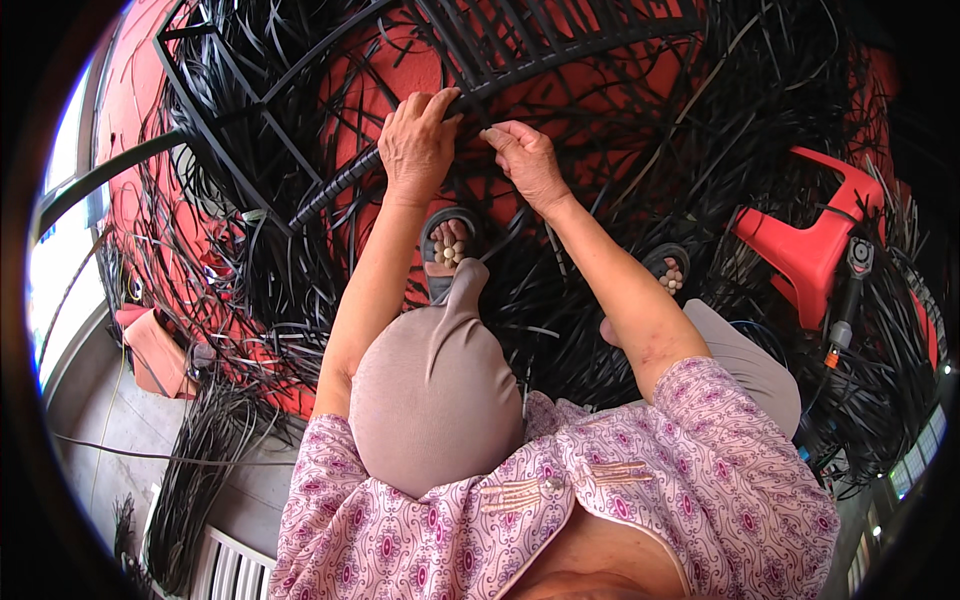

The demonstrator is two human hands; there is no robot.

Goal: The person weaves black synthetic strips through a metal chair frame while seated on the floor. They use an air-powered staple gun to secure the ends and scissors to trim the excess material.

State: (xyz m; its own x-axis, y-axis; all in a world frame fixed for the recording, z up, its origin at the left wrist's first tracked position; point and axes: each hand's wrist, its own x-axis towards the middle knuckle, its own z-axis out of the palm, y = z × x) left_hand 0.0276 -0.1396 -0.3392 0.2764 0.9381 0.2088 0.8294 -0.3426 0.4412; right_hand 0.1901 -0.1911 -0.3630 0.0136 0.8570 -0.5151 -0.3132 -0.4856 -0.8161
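A black furniture frame (255, 100) with straight bars lies before me, one long bar (340, 188) wound tightly with flat black strip. My left hand (415, 148) is closed over this wrapped bar, fingers curled around its far side. Just to the right, my right hand (528, 165) is held in a pinch, thumb against forefinger. A thin black strip seems to be between those fingertips, hard to pick out from the dark strips behind. Beyond both hands, a row of black slats or bands (540, 40) spans the frame's upper part.
Heaps of loose black strips (780, 110) cover much of the red ground sheet (395, 75). At right are a red plastic stool (815, 235) and a black hand tool (848, 300). A strip bundle (205, 480) and white slatted piece (232, 565) lie lower left. My sandalled feet (450, 245) stand among strips.
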